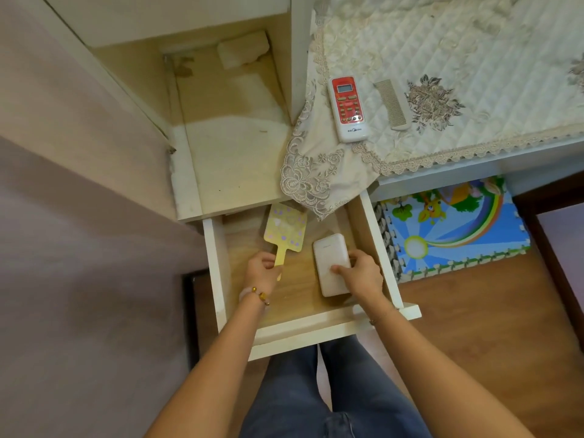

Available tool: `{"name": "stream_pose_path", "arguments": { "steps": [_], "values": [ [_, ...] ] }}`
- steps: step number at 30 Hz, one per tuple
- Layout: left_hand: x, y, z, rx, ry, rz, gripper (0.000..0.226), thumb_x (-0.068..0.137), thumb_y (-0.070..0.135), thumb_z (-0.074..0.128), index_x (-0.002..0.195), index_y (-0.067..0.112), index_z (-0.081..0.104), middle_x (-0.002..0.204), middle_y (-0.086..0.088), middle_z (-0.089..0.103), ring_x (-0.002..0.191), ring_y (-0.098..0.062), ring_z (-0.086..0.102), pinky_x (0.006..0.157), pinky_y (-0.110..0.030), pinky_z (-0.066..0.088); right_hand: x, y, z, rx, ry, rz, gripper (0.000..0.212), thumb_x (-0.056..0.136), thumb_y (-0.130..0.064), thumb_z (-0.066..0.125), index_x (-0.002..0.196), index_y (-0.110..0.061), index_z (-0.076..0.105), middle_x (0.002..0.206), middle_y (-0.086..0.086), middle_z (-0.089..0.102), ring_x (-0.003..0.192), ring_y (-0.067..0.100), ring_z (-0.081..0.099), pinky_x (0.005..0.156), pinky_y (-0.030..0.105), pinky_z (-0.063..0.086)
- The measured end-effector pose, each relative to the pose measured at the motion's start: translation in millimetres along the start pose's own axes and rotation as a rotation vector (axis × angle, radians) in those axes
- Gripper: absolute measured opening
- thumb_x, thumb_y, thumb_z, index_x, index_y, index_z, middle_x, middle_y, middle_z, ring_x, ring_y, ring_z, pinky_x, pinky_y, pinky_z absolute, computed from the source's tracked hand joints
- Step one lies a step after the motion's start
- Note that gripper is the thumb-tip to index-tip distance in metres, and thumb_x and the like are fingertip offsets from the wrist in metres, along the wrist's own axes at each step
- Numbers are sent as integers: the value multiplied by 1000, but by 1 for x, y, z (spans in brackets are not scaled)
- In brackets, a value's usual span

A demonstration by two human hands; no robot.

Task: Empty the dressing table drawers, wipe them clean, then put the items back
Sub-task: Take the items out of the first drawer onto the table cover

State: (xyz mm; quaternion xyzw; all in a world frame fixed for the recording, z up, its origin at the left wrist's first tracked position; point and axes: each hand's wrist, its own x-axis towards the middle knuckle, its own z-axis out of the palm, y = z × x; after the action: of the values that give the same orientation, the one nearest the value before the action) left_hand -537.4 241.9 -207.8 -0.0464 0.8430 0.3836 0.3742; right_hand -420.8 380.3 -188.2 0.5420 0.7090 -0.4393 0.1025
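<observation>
The white drawer of the dressing table stands pulled out below me, with a wooden floor inside. In it lies a yellow hand mirror with purple dots, handle toward me. My left hand is closed around that handle. To its right rests a white power bank. My right hand grips its near right side, thumb on top. A red and white remote and a pale comb lie on the quilted cloth on the tabletop.
A lace corner of the cloth hangs over the drawer's back right. An open cabinet shelf above the drawer holds a white sponge-like block. A colourful foam mat lies on the wooden floor at right. A mauve wall fills the left.
</observation>
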Motion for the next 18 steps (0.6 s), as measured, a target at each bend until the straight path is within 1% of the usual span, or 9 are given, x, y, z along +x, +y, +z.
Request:
{"name": "stream_pose_path", "arguments": {
  "steps": [2,4,5,7,9,10,13,15,18],
  "values": [
    [-12,2,-8,-111,-21,1,20,80,-1,67,99,3,60,81,-3,56,70,-11,54,46,-6,42,-7,2,-9,94,-22,18,39,82,-26,68,117,-14,56,110,6,63,95,22,59,83,40,52],
    [-26,3,-16,-224,-57,-17,23,81,-1,67,102,-1,60,86,-9,60,73,-15,57,47,-8,45,-17,2,-20,238,-57,67,38,83,-24,67,118,-14,56,104,2,61,94,21,60,83,46,54],
    [-34,2,-19,-274,-75,-23,23,81,-1,66,103,-1,60,90,-11,61,74,-15,58,48,-10,47,-23,2,-26,316,-76,90,38,83,-23,67,118,-13,55,101,1,60,92,20,60,82,45,55],
    [-48,2,-24,-355,-106,-26,21,83,1,65,103,3,60,96,-11,63,79,-14,60,53,-14,50,-33,1,-39,445,-94,100,34,84,-19,67,116,-13,56,100,1,61,86,16,59,71,35,56],
    [-60,2,-27,-410,-126,-26,21,83,3,66,103,5,61,99,-10,63,83,-15,62,59,-18,53,-40,3,-51,511,-73,76,31,83,-16,67,112,-15,56,100,4,62,81,15,60,53,24,49],
    [-65,3,-28,-428,-135,-27,22,83,4,67,104,6,61,100,-10,63,85,-16,62,60,-18,53,-43,3,-56,530,-57,61,30,83,-16,67,111,-16,56,97,4,63,79,15,60,51,22,45],
    [-77,6,-29,-466,-141,-23,23,83,3,67,105,5,60,99,-10,63,82,-13,61,54,-14,51,-48,7,-71,593,-31,31,27,84,-12,66,109,-14,57,89,0,62,79,13,60,60,25,49],
    [-83,9,-27,-465,-136,-4,23,83,4,67,105,6,61,99,-10,63,80,-12,61,52,-13,50,-47,10,-79,614,-20,27,30,83,-12,67,112,-12,57,95,2,63,87,18,61,67,28,53],
    [-92,16,-20,-474,-121,16,25,82,4,68,105,6,61,100,-11,64,80,-14,63,53,-14,50,-42,14,-91,657,-17,19,33,83,-13,68,114,-12,57,103,7,63,93,24,61,63,27,50]
  ]
}}
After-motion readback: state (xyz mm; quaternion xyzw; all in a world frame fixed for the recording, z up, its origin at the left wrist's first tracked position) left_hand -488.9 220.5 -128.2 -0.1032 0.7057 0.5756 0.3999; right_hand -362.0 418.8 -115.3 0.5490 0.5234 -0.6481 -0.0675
